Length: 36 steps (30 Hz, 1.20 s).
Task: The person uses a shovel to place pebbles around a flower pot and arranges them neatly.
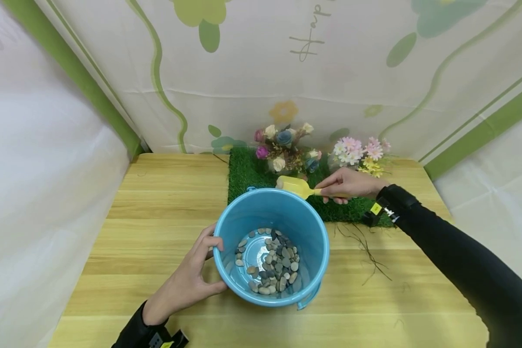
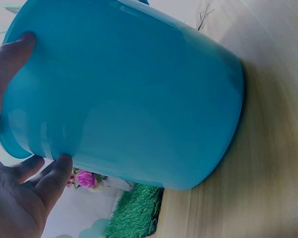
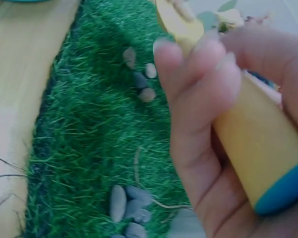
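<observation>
A blue bucket (image 1: 267, 208) stands on the wooden table, with several grey and tan pebbles (image 1: 280, 266) across its bottom. My left hand (image 1: 187, 280) grips its left side, fingers over the rim and thumb lower on the outside; the left wrist view shows the hand against the bucket wall (image 2: 124, 94). Just beyond the far rim, my right hand (image 1: 347, 184) holds a small yellow shovel (image 1: 296, 186) by its handle (image 3: 258, 144), which ends in blue. Something pale, perhaps pebbles, lies at the tip of the blade.
Under the right hand lies a green artificial grass mat (image 1: 245, 169) with several loose pebbles (image 3: 118, 203). Behind it are mixed artificial flowers (image 1: 284, 140) and pink and white ones (image 1: 349, 150). Thin dark twigs (image 1: 371, 258) lie right of the bucket. A printed curtain (image 1: 243, 72) stands behind.
</observation>
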Available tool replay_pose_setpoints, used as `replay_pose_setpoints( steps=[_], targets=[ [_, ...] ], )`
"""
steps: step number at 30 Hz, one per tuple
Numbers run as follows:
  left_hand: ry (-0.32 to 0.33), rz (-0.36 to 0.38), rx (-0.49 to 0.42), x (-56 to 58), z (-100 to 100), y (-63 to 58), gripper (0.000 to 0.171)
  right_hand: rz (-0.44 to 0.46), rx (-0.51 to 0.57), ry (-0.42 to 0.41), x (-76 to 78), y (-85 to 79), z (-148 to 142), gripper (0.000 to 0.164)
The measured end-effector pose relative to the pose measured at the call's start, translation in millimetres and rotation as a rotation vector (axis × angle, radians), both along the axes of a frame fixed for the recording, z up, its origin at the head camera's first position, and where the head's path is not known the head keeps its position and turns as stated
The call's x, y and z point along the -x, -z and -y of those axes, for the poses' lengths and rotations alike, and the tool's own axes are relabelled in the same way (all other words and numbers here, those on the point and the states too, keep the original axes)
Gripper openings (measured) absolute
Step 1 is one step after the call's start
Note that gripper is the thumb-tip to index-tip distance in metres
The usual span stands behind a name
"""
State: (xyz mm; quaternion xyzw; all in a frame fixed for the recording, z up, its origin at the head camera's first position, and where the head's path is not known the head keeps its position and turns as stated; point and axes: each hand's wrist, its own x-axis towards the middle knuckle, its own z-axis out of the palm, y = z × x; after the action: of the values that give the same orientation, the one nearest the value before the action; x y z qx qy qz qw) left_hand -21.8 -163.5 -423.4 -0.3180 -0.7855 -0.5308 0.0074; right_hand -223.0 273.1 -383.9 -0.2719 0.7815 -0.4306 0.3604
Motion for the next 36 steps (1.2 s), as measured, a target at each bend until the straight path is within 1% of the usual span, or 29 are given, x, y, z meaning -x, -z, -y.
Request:
replay_pose_setpoints(
  steps=[5,8,12,19,26,31,33,36],
  targets=[
    [-0.002,-0.003,-0.002,-0.8,-1,-0.3,0.065,-0.018,-0.077,0.056,-1.4,10.9,4,0.038],
    [-0.005,-0.001,-0.001,-1.3,-1,-0.3,0.066,-0.021,-0.127,0.088,-2.3,12.4,10,0.037],
    [-0.005,0.001,-0.004,-1.5,-1,-0.3,0.065,-0.022,-0.164,0.115,-3.3,9.8,18,0.035],
    [-0.006,0.006,-0.004,-1.0,-1,-0.5,0.066,-0.012,-0.186,0.122,-5.6,-2.6,33,0.034],
    [-0.01,0.018,-0.003,-0.9,-1,0.0,0.067,0.001,-0.234,0.132,-13.9,-17.9,49,0.035],
    [-0.01,0.019,-0.003,-1.2,-1,-0.9,0.068,-0.02,-0.275,0.137,-18.4,-28.9,59,0.034],
    [-0.013,0.028,-0.005,-1.6,-1,-1.8,0.068,-0.037,-0.292,0.128,-19.5,-33.1,61,0.034],
    [-0.011,0.022,-0.005,-1.5,-1,-1.7,0.067,-0.055,-0.314,0.114,-22.0,-39.8,61,0.035]
  ],
)
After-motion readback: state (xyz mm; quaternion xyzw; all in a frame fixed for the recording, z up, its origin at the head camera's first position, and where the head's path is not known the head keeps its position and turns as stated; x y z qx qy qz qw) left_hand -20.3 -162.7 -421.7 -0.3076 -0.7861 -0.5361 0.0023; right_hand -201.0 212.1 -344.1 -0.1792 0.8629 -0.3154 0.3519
